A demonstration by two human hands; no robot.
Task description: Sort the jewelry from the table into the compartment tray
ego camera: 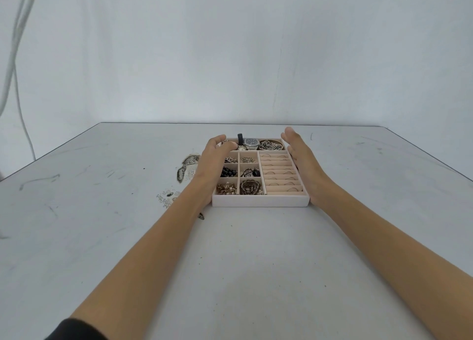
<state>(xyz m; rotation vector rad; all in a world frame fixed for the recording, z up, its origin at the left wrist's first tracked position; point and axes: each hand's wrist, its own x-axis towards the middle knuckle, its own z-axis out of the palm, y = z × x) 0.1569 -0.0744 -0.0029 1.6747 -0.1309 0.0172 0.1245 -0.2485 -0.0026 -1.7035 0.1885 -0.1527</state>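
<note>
Nearest, at the lower left of the frame, a black sleeve (76, 329) ends above the person's bare left forearm; both arms stretch forward over the scuffed grey table (256, 263). At mid-frame sits the pale pink velvet compartment tray (259, 202), squarely between the two hands. Its small square cells hold chains and black beads (228, 172), and its ridged ring slots (280, 172) fill the right side. The left hand (212, 157) lies over the tray's left column, fingers curled down toward the far-left cell; whether they pinch anything cannot be told. The right hand (299, 152) is flat, fingers straight, along the tray's right wall. A steel wristwatch (250, 143) lies in the far row. Blurred silvery patches (189, 161) lie left of the left arm, jewelry or wear, unclear. If jewelry, the left hand is nearer.
</note>
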